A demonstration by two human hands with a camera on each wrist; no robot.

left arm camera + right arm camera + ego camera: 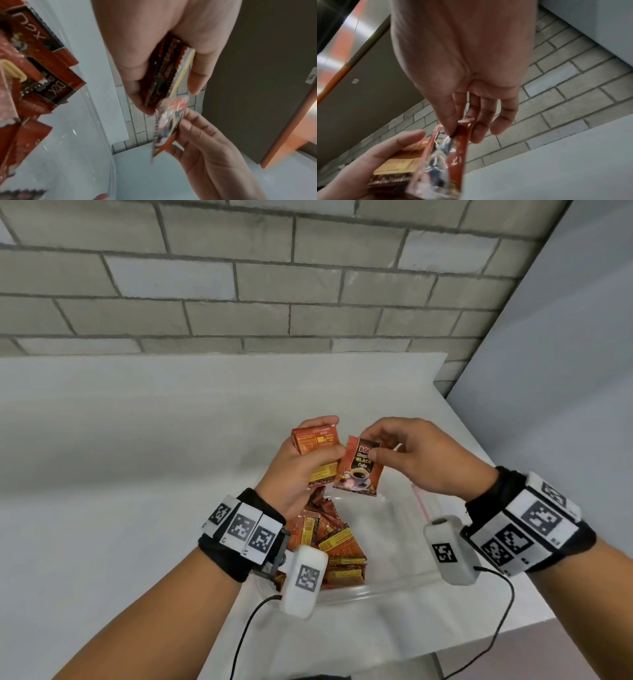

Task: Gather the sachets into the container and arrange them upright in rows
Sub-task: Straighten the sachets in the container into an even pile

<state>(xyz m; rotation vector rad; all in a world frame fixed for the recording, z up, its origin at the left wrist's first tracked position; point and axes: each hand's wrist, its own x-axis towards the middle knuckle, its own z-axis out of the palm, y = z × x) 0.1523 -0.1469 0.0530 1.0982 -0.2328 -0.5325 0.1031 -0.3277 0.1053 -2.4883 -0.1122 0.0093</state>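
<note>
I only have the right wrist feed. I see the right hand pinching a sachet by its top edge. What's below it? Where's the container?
Observer: Head view shows the clear container on the white counter, directly under both hands.
Operator: Anything in it yet?
Observer: Yes, loose sachets lie jumbled in its left part, not upright in rows.
Operator: Left hand holding just one?
Observer: No. Left wrist view shows the left hand gripping a stack of sachets edge-on, several thick.
Operator: Which way does the pinched sachet face?
Observer: In the head view the right hand holds the single sachet front side towards the camera, beside the stack.
</note>
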